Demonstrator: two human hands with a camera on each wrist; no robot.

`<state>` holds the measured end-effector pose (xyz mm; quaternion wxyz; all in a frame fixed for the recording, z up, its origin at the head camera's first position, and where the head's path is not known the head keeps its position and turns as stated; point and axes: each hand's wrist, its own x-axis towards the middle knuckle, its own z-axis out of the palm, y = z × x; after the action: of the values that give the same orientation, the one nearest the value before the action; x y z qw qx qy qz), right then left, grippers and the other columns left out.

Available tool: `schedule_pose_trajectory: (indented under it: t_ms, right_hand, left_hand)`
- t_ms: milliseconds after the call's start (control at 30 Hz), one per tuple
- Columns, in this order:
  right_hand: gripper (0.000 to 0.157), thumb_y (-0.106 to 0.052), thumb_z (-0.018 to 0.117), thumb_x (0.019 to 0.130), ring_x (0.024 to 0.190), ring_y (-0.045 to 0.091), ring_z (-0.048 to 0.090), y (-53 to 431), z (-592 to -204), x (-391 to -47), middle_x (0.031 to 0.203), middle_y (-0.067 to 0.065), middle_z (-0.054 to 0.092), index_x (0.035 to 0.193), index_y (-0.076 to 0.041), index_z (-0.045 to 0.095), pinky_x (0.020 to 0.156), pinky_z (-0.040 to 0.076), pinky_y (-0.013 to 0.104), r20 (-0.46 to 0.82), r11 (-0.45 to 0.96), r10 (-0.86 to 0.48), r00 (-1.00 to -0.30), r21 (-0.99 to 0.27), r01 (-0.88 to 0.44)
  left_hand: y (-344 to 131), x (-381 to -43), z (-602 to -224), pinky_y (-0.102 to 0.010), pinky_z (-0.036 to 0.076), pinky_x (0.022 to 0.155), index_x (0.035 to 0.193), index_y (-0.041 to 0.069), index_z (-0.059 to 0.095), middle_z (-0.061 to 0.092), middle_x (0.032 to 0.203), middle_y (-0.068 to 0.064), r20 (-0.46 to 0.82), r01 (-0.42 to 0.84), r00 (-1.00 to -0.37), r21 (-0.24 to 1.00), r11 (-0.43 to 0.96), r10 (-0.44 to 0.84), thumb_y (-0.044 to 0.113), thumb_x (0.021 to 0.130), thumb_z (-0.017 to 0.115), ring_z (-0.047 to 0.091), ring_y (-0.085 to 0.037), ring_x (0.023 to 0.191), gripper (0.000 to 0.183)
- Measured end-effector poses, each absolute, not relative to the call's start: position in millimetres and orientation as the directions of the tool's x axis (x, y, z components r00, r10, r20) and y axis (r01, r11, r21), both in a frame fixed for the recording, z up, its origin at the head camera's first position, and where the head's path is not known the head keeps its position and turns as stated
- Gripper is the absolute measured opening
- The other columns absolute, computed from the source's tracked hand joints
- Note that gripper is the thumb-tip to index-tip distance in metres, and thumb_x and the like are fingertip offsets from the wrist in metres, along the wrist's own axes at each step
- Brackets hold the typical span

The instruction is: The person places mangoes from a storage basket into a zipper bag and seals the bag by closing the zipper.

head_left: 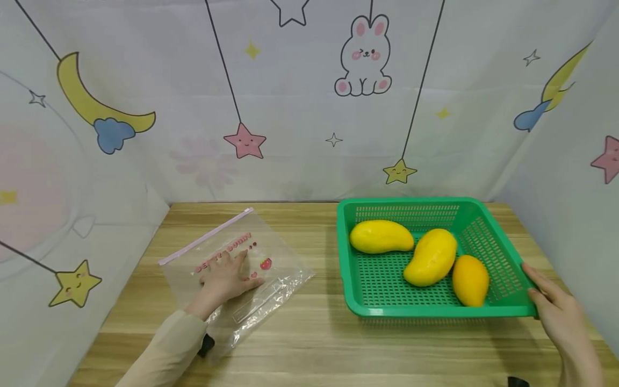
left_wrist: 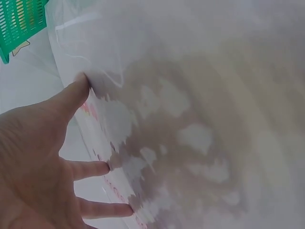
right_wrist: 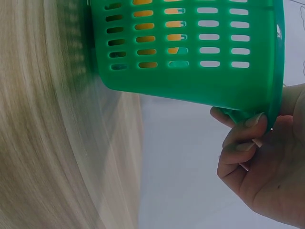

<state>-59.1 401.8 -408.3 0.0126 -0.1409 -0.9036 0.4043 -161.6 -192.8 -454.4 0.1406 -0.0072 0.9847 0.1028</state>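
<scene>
On the left of the table lies a clear zip bag (head_left: pixel 285 258) with pink lettering and a lilac slider along its top edge. My left hand (head_left: pixel 224 279) rests on it with fingers spread; the left wrist view shows the thumb and fingertips touching the plastic (left_wrist: pixel 190 138). At the right, my right hand (head_left: pixel 556 306) grips the rim of a green plastic basket (head_left: pixel 358 312), its fingers curled under the lip in the right wrist view. Inside the basket are three yellow mangoes: one mango (head_left: pixel 381 236) at the left, another mango (head_left: pixel 431 258) in the middle, and a third mango (head_left: pixel 470 280) at the right.
The wooden table (head_left: pixel 309 355) is enclosed at the back and both sides by white cloth (head_left: pixel 300 107) printed with stars, moons and a rabbit. A strip of table separates bag and basket.
</scene>
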Motion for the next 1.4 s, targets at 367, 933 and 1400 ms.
schedule_pose_trajectory:
  t_ms: [367, 933, 1400]
  right_hand:
    - [0.048, -0.026, 0.023, 0.105, 0.145, 0.045, 0.000, 397.1, -403.4, -59.3, 0.158, 0.003, 0.000, 0.152, -0.021, 0.014, 0.110, 0.011, 0.071, -0.092, 0.618, 0.264, -0.960, -0.748, 0.242]
    - [0.048, -0.029, 0.024, 0.105, 0.145, 0.048, 0.002, 401.2, -404.2, -59.8, 0.158, -0.007, -0.001, 0.152, -0.029, 0.013, 0.105, 0.044, 0.040, -0.117, 0.634, 0.272, -0.955, -0.725, 0.270]
    - [0.048, -0.031, 0.025, 0.105, 0.144, 0.050, 0.007, 401.5, -405.6, -60.7, 0.158, -0.008, -0.001, 0.151, -0.033, 0.013, 0.102, 0.044, 0.052, -0.138, 0.643, 0.291, -0.947, -0.705, 0.300]
  left_hand:
    - [-198.1, -159.5, -451.5, -0.084, 0.035, 0.077, 0.150, 0.012, 0.031, 0.026, 0.148, -0.035, -0.272, 0.052, -0.956, 0.209, 0.977, 0.109, 0.065, 0.078, 0.065, 0.027, -0.069, 0.125, 0.095]
    - [-204.3, -167.2, -444.7, -0.084, 0.036, 0.079, 0.149, 0.015, 0.034, 0.032, 0.147, -0.029, -0.261, 0.183, -0.935, 0.228, 0.956, 0.241, 0.064, 0.076, 0.067, 0.030, -0.063, 0.129, 0.094]
    - [-211.7, -175.4, -452.4, -0.085, 0.033, 0.082, 0.148, 0.017, 0.036, 0.026, 0.151, -0.029, -0.277, 0.210, -0.917, 0.272, 0.939, 0.286, 0.062, 0.074, 0.072, 0.025, -0.061, 0.132, 0.094]
